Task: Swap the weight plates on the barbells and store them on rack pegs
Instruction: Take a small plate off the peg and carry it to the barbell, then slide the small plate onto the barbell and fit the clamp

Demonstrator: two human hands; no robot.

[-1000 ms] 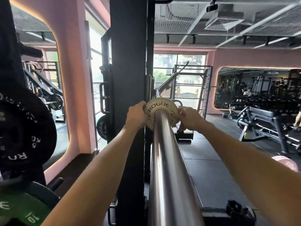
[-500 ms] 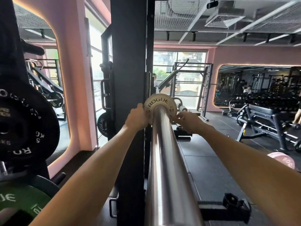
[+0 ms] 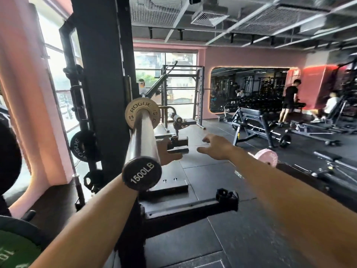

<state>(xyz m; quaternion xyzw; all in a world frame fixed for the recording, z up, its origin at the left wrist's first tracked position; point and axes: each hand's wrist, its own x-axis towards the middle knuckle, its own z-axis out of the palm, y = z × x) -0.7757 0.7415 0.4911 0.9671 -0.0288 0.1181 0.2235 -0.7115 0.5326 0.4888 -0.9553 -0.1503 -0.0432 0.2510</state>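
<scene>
The small cream plate (image 3: 142, 113) sat far along the barbell sleeve (image 3: 143, 140), well apart from both hands. The right hand (image 3: 216, 147) hung open and empty, fingers spread, to the right of the sleeve. The left hand (image 3: 169, 153) lay mostly hidden behind the sleeve; whether it was gripping anything could not be told.

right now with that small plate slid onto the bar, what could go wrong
1. The small tan plate sits on the barbell sleeve with no collar visible in front of it, so it could slide off if the bar tips.
2. Both the right hand and left hand are off it.
3. The sleeve's end cap juts toward the head.
</scene>
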